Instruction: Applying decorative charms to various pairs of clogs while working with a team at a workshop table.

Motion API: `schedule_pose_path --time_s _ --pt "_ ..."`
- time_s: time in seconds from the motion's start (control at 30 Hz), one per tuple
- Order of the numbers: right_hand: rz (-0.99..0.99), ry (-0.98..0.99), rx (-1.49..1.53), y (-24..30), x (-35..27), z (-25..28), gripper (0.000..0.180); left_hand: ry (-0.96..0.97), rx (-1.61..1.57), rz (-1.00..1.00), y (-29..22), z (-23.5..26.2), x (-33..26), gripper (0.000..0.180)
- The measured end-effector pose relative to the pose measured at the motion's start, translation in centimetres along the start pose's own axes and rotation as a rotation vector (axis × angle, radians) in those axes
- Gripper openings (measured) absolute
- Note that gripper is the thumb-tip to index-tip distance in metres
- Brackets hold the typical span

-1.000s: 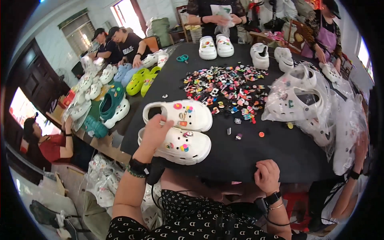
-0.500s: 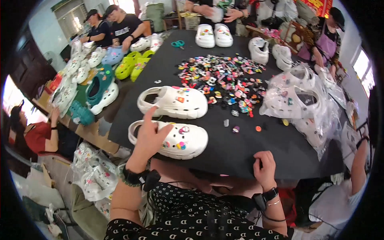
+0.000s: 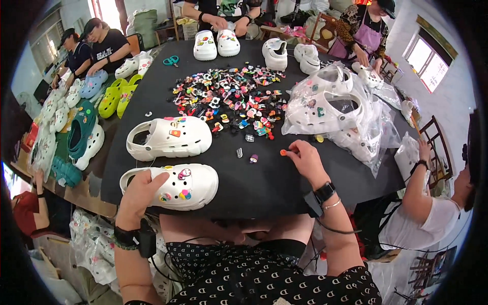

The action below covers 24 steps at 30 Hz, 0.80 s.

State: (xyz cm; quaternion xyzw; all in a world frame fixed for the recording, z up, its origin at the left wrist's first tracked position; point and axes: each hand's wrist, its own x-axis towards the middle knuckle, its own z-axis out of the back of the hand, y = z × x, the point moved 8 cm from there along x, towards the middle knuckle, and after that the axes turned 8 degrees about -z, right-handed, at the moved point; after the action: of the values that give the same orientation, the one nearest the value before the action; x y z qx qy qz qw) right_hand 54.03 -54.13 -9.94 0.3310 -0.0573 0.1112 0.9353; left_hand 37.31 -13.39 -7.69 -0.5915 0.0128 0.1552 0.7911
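Two white clogs lie side by side at the left of the black table, toes to the right. My left hand (image 3: 140, 192) is closed round the heel part of the near clog (image 3: 195, 189), thumb on top; its other fingers are mostly hidden. Colourful charms sit in this clog's upper. The far clog (image 3: 173, 137) also bears a few charms. My right hand (image 3: 306, 161) pinches a small round orange charm (image 3: 283, 152) at the table top. Left of it lie a purple charm (image 3: 253, 159), a paperclip-shaped charm (image 3: 239, 152) and a black-and-white square charm (image 3: 249, 138).
A big heap of mixed charms (image 3: 229, 96) spreads over the mid table (image 3: 254, 193). Plastic-bagged white clogs (image 3: 330, 109) lie to the right, teal scissors (image 3: 171, 60) at far left. Across the table a person handles another white pair (image 3: 205, 46). More people work around.
My view has swung to the right. My left hand has gone from pointing over the clogs to gripping the near one. My right hand has reached forward and taken hold of the orange charm.
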Motion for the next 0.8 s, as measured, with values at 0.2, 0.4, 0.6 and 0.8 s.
schedule_pose_path --time_s 0.2,0.4,0.6,0.8 --pt "0.037 0.087 -0.047 2.0 4.5 -2.5 0.021 0.054 -0.411 -0.001 -0.3 -2.1 0.2 0.03" --pt "-0.013 0.112 -0.216 1.3 7.3 -5.8 0.041 0.015 -0.558 -0.036 -1.3 -4.3 0.9 0.035" --pt "-0.117 0.228 0.003 2.0 7.0 -5.9 0.031 -0.019 -0.577 -0.055 -1.4 -3.7 0.4 0.035" --pt "0.056 0.09 0.05 3.3 5.8 -3.4 0.013 0.012 -0.62 -0.072 -1.7 -4.5 0.7 0.036"
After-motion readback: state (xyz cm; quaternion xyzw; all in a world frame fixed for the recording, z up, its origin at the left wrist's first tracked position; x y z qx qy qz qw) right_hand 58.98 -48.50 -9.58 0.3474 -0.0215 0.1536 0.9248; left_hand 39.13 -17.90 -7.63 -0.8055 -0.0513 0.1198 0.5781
